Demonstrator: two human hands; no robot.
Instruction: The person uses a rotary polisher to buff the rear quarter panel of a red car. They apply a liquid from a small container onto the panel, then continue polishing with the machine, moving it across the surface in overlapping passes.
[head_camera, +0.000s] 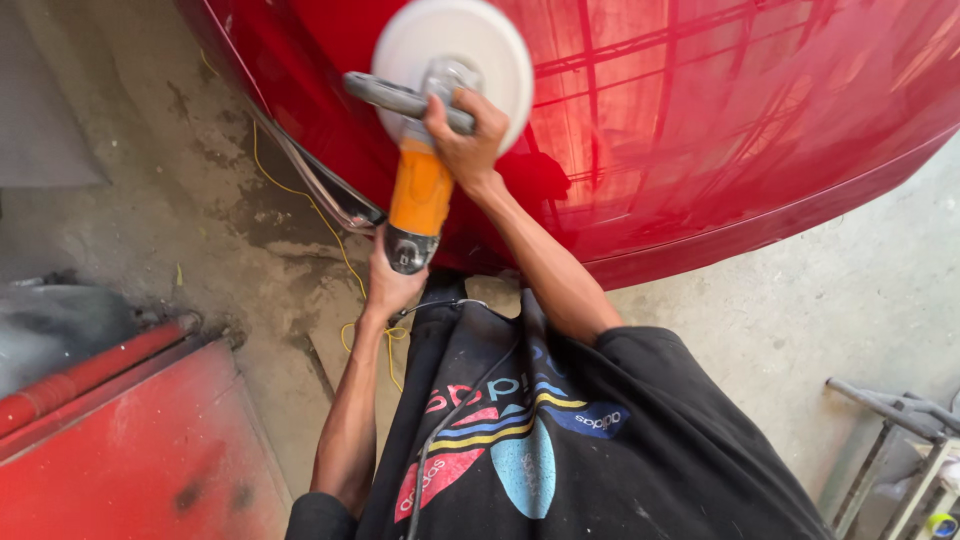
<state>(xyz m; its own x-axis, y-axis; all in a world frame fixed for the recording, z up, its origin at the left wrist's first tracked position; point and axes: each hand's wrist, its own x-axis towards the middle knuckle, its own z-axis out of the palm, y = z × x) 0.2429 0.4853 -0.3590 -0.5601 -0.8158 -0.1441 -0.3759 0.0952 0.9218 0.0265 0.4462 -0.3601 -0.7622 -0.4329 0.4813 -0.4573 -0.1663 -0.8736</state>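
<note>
A glossy red car body panel fills the top of the head view. An orange and grey polishing machine with a round white pad is pressed flat against the panel. My right hand grips the machine's grey side handle near the pad. Around the machine's grey rear end sits my left hand, close to my chest. The machine's black cable hangs down over my black printed shirt.
A red panel with a red tube lies at the lower left on the stained concrete floor. A thin yellow cord trails across the floor. A grey metal stand is at the lower right.
</note>
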